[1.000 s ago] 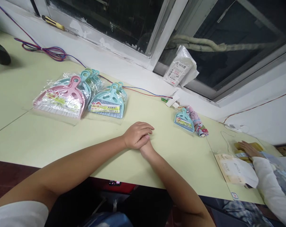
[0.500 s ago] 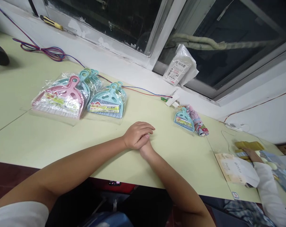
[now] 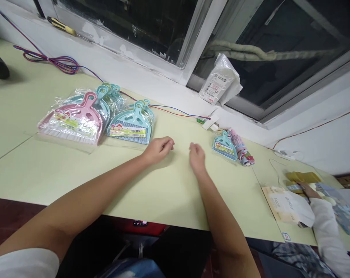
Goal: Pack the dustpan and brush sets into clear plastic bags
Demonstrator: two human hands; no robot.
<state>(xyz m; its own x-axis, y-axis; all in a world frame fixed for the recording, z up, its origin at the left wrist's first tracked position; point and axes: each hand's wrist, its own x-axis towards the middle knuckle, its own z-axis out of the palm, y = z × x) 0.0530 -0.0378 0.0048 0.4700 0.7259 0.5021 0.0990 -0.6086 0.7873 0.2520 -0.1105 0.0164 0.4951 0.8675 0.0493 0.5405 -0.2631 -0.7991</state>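
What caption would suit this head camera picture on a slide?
Left hand and right hand apart over a pale table, with wrapped dustpans and a patterned bundle beyond.

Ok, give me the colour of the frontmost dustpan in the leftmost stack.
The frontmost dustpan is pink, best seen in the head view.

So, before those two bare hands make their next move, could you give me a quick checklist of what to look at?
1. Left hand and right hand apart: ok.
2. Right hand's fingers holding nothing: cannot tell; they are blurred and partly hidden.
3. Pink dustpan in its clear wrapper: ok.
4. Right hand clear of the small turquoise dustpan beside the floral bundle: ok, there is a gap.
5. Cable fully coiled: not ok; part runs loose along the wall side.
6. Other person's hand away from these two: ok.
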